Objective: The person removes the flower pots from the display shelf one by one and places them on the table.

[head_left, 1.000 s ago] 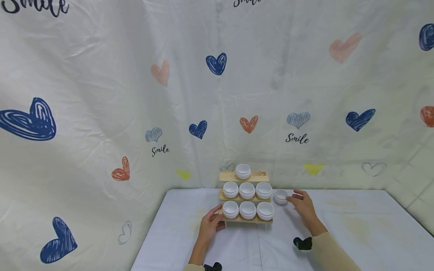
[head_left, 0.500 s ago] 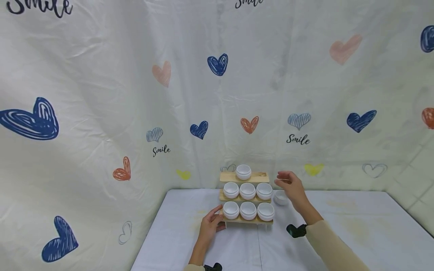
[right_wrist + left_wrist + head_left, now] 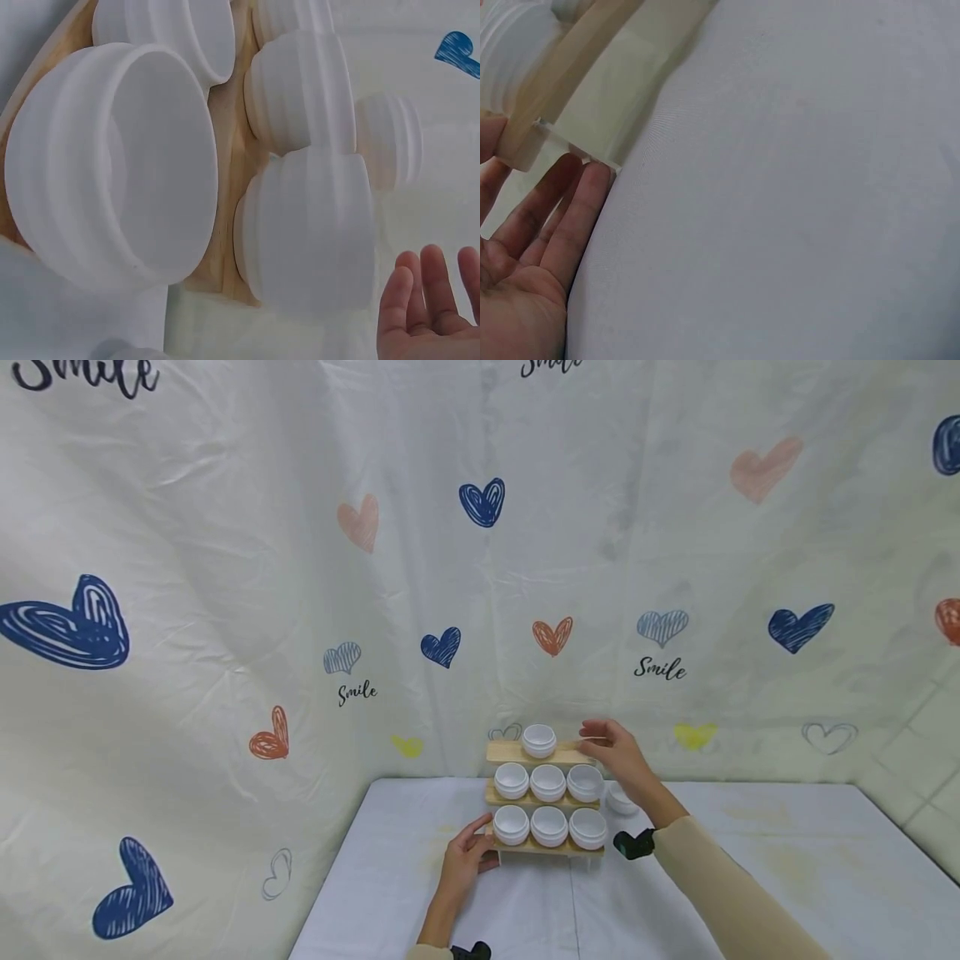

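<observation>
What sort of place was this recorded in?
Probably a staged tabletop corner: a white cloth-covered table, a white heart-printed backdrop hung behind it, and a rack with three pale wooden tiers holding round white bowls.

Hearts [image 3: 482, 503] behind, white below

Beyond the grip hangs a curtain [image 3: 585, 556] bearing them and "Smile" lettering [image 3: 660, 668]. A white cloth [image 3: 525, 910] spreads beneath, creased to the right of the grip and faintly yellowed farther right.

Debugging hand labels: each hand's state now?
Left hand: holding the rack by its lower left end.
Right hand: open, nothing visible in it.
</observation>
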A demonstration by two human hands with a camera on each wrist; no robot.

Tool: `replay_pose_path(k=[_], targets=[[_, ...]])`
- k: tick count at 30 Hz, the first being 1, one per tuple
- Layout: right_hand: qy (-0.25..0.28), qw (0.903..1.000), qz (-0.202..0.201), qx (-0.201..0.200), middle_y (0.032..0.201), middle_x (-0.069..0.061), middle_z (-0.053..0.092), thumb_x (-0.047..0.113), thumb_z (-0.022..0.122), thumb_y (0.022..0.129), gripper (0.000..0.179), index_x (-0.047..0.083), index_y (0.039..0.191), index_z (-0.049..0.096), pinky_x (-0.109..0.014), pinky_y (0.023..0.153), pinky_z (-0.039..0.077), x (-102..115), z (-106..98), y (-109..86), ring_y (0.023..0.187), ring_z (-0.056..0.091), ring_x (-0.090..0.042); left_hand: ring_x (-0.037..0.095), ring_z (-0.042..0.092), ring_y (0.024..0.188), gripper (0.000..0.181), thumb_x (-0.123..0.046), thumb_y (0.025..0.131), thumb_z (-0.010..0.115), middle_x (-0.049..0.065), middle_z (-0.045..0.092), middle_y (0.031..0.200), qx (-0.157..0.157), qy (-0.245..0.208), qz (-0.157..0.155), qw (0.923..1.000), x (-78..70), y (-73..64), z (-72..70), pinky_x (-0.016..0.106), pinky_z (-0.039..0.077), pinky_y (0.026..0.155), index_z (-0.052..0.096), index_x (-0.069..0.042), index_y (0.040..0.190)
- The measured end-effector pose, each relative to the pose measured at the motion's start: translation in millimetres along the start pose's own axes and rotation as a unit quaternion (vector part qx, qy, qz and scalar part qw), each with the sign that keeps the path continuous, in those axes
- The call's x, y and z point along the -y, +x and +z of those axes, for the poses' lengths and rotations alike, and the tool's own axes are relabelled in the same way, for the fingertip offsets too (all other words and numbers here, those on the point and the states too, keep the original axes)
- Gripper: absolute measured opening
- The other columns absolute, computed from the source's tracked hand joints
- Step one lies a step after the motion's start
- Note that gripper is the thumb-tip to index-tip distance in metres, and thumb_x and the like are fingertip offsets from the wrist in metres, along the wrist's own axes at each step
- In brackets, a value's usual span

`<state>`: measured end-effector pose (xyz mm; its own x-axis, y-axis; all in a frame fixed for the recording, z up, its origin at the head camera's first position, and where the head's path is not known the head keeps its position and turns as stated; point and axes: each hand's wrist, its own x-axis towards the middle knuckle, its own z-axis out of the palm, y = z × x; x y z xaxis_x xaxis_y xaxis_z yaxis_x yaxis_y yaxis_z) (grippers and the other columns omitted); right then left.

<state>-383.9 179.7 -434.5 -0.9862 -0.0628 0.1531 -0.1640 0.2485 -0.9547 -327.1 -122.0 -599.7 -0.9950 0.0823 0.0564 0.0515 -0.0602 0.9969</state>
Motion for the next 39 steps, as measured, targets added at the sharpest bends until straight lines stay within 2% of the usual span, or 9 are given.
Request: replay_pose_path(k=[5,8,10,18,29,39], targets=[[0.012,0.9999,0.008,0.008,0.145,-0.022,0.052,0.021,0.068,0.099,0.055,0.004,0.146,0.045,-0.041,0.105,0.053,0,9,10.0,0.131,0.054,-0.036,0.020,0.071,0.097,0.047,-0.018,0.101,0.063,0.005,0.073,0.105,0.001,-0.003,0.002,1.0000,-1.3,-0.1,0.2,0.044,0.064,0.085,0.056,-0.007,0.146],[0.015,0.9998,0.012,0.012,0.147,-0.023,0.051,0.021,0.067,0.099,0.057,0.004,0.147,0.043,-0.052,0.111,0.049,0,14,13.2,0.132,0.053,-0.038,0.017,0.071,0.095,0.048,-0.018,0.101,0.063,0.005,0.073,0.104,0.005,-0.004,0.008,0.9999,-1.0,-0.8,0.0,0.044,0.064,0.084,0.055,-0.005,0.146],[0.018,0.9996,0.016,0.014,0.148,-0.024,0.049,0.021,0.067,0.099,0.057,0.004,0.148,0.043,-0.054,0.113,0.046,-1,17,15.8,0.134,0.051,-0.039,0.015,0.071,0.094,0.048,-0.018,0.100,0.063,0.005,0.073,0.103,0.007,-0.004,0.008,0.9999,-1.6,-1.6,0.0,0.044,0.064,0.084,0.055,-0.004,0.146],[0.004,0.9994,0.026,0.021,0.150,-0.025,0.048,0.019,0.068,0.098,0.059,0.004,0.149,0.042,-0.056,0.115,0.044,0,27,25.6,0.138,0.048,-0.042,0.019,0.071,0.096,0.048,-0.017,0.101,0.063,0.004,0.072,0.102,0.004,-0.008,-0.001,1.0000,-4.7,-3.0,1.3,0.047,0.064,0.086,0.054,-0.005,0.147],[-0.035,0.9977,0.037,0.045,0.152,-0.024,0.047,0.024,0.071,0.097,0.067,0.004,0.152,0.039,-0.058,0.116,0.042,8,37,34.8,0.140,0.046,-0.043,0.016,0.071,0.094,0.048,-0.018,0.100,0.064,0.003,0.072,0.103,0.007,-0.012,-0.002,0.9999,-0.8,0.7,-0.8,0.041,0.065,0.083,0.056,-0.006,0.146],[-0.064,0.9942,0.042,0.075,0.157,-0.023,0.042,0.027,0.077,0.092,0.074,0.007,0.154,0.040,-0.057,0.114,0.044,8,41,40.6,0.141,0.044,-0.042,0.020,0.072,0.095,0.048,-0.017,0.101,0.063,0.008,0.073,0.108,0.010,-0.012,0.003,0.9999,-1.4,-0.9,-0.7,0.043,0.064,0.084,0.054,-0.005,0.147]])
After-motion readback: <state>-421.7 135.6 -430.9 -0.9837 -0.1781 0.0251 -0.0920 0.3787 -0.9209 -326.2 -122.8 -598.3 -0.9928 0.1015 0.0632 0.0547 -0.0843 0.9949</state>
